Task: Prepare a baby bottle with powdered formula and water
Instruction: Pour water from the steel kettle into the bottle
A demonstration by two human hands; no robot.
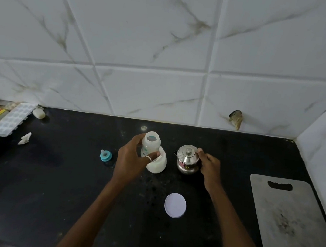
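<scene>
Two hands occupied. Your left hand (133,160) grips the upright bottle (150,145); your right hand (209,165) clasps the steel pot (187,161) just right of it.

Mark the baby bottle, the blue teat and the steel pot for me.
baby bottle (149,144): head view, upper wall below the open mouth.
blue teat (105,155): head view, its blue ring.
steel pot (189,162): head view, front of its belly.

I'm holding the open bottle (150,145) mouth-up in my left hand (130,160), just beside the white jar (157,165). The teal teat (105,155) is lying to its left. My right hand (208,164) is gripping the lidded steel pot (186,161). A round white lid (175,205) is lying nearer me.
</scene>
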